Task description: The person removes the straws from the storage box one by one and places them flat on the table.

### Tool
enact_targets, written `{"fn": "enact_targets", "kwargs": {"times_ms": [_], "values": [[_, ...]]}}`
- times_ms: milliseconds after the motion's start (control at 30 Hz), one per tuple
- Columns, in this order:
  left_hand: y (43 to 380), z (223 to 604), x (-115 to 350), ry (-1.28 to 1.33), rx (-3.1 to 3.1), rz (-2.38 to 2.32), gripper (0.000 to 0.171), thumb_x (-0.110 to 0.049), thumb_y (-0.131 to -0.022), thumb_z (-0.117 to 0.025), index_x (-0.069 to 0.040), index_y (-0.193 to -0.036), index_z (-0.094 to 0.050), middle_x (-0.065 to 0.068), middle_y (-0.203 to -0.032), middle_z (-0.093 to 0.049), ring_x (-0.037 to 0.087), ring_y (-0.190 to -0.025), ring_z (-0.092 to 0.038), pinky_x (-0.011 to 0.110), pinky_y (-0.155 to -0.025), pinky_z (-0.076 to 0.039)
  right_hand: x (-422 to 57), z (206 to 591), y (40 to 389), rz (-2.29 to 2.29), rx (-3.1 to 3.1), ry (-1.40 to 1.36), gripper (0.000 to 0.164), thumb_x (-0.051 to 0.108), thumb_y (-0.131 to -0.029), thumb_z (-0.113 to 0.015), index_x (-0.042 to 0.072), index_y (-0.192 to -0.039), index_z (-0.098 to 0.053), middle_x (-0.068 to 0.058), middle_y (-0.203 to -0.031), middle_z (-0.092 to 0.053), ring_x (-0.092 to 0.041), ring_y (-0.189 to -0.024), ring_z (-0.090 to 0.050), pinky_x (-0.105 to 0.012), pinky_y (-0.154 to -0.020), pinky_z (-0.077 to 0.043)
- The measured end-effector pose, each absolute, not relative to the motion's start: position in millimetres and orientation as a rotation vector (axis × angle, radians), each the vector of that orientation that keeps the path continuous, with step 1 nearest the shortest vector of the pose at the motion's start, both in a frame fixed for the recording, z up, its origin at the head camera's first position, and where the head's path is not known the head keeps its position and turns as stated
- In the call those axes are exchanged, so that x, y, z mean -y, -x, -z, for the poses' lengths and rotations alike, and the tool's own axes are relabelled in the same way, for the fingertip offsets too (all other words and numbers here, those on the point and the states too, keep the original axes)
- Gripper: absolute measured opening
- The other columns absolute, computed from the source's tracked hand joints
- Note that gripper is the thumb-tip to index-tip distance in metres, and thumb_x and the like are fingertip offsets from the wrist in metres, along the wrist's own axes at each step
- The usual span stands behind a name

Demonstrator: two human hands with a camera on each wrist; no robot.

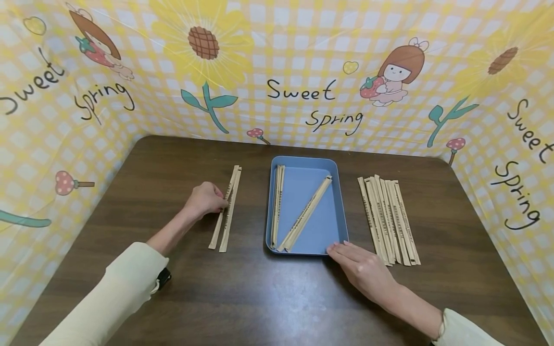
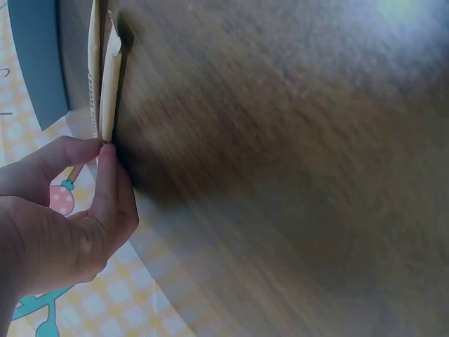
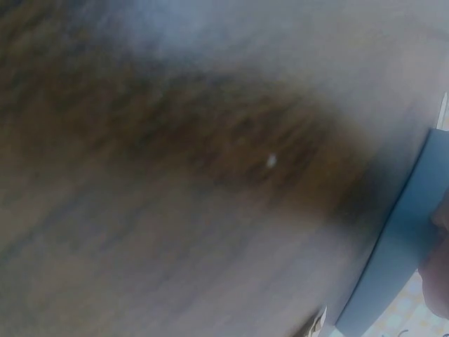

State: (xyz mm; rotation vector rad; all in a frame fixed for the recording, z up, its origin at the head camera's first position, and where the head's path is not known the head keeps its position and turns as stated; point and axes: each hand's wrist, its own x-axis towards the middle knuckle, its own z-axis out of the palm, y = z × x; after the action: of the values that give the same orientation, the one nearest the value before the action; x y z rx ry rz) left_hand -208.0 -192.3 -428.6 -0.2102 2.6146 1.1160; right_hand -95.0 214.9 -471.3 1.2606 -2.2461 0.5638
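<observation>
On the left of the table in the head view, two long, thin paper-wrapped sticks (image 1: pixel 226 235) lie close together. My left hand (image 1: pixel 205 198) pinches one between thumb and fingertips, also seen in the left wrist view, where a wrapped stick (image 2: pixel 110 95) runs up from the fingertips. A shallow blue tray (image 1: pixel 320 221) stands in the middle, with wrapped sticks (image 1: pixel 278 206) along its left side and more wrapped sticks (image 1: pixel 305 214) lying slantwise. My right hand (image 1: pixel 368 274) rests its extended fingers on the tray's near right corner; in the right wrist view only its edge shows.
Several wrapped sticks (image 1: pixel 387 218) lie side by side on the right of the brown wooden table (image 1: pixel 259 298). A yellow checked cloth (image 1: pixel 294 53) with printed figures stands around the table's back and sides.
</observation>
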Motion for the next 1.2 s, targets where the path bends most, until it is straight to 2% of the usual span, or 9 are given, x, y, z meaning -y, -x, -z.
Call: {"fn": "enact_targets", "kwargs": {"times_ms": [300,367,500,633,733,933,1200], "values": [[208,428,191,0.191,-2.672,-1.06,0.016,-0.011,-0.08,-0.075,0.001,-0.087,-0.069,0.011,-0.084,-0.069,0.015,-0.064,-0.066,0.025,-0.061,-0.052,-215,472,95,-0.557,2.243,-1.256,0.039,0.013,-0.108,-0.039,-0.002,-0.109,-0.074,-0.014,-0.108,-0.073,-0.029,-0.097,-0.071,-0.044,-0.087,-0.057],[209,427,187,0.183,-2.668,-1.106,0.015,-0.011,-0.083,-0.074,0.002,-0.088,-0.071,0.012,-0.085,-0.071,0.018,-0.067,-0.068,0.025,-0.062,-0.055,-215,472,95,-0.559,2.246,-1.256,0.039,0.013,-0.108,-0.039,-0.002,-0.109,-0.074,-0.014,-0.108,-0.073,-0.029,-0.098,-0.071,-0.045,-0.087,-0.057],[210,419,170,0.133,-2.575,-1.29,0.017,-0.007,-0.089,-0.069,0.007,-0.098,-0.073,0.017,-0.094,-0.072,0.026,-0.079,-0.072,0.03,-0.07,-0.061,-215,473,95,-0.567,2.247,-1.261,0.039,0.013,-0.108,-0.039,-0.003,-0.109,-0.074,-0.014,-0.108,-0.073,-0.029,-0.098,-0.071,-0.044,-0.087,-0.057],[209,403,143,0.066,-2.434,-1.417,0.021,-0.005,-0.092,-0.067,0.01,-0.107,-0.071,0.021,-0.107,-0.069,0.035,-0.094,-0.07,0.034,-0.079,-0.061,-215,473,95,-0.568,2.25,-1.261,0.039,0.013,-0.108,-0.038,-0.003,-0.109,-0.074,-0.014,-0.108,-0.073,-0.029,-0.098,-0.071,-0.044,-0.087,-0.057],[209,395,120,0.012,-2.35,-1.46,0.023,-0.004,-0.093,-0.067,0.011,-0.111,-0.069,0.022,-0.112,-0.067,0.036,-0.099,-0.069,0.037,-0.083,-0.06,-215,473,96,-0.568,2.253,-1.258,0.039,0.013,-0.108,-0.038,-0.003,-0.109,-0.074,-0.014,-0.108,-0.073,-0.029,-0.097,-0.071,-0.044,-0.087,-0.057],[209,393,80,-0.052,-2.277,-1.461,0.027,-0.003,-0.091,-0.068,0.01,-0.114,-0.069,0.018,-0.111,-0.068,0.033,-0.098,-0.07,0.034,-0.082,-0.06,-216,473,96,-0.573,2.252,-1.262,0.039,0.012,-0.108,-0.039,-0.003,-0.108,-0.074,-0.014,-0.107,-0.073,-0.029,-0.098,-0.071,-0.044,-0.088,-0.057],[209,405,44,-0.109,-2.313,-1.402,0.028,-0.004,-0.087,-0.069,0.007,-0.112,-0.071,0.016,-0.108,-0.071,0.027,-0.088,-0.073,0.026,-0.074,-0.06,-217,474,96,-0.569,2.278,-1.26,0.04,0.014,-0.108,-0.038,-0.002,-0.109,-0.075,-0.013,-0.109,-0.073,-0.027,-0.1,-0.07,-0.044,-0.09,-0.056]]}}
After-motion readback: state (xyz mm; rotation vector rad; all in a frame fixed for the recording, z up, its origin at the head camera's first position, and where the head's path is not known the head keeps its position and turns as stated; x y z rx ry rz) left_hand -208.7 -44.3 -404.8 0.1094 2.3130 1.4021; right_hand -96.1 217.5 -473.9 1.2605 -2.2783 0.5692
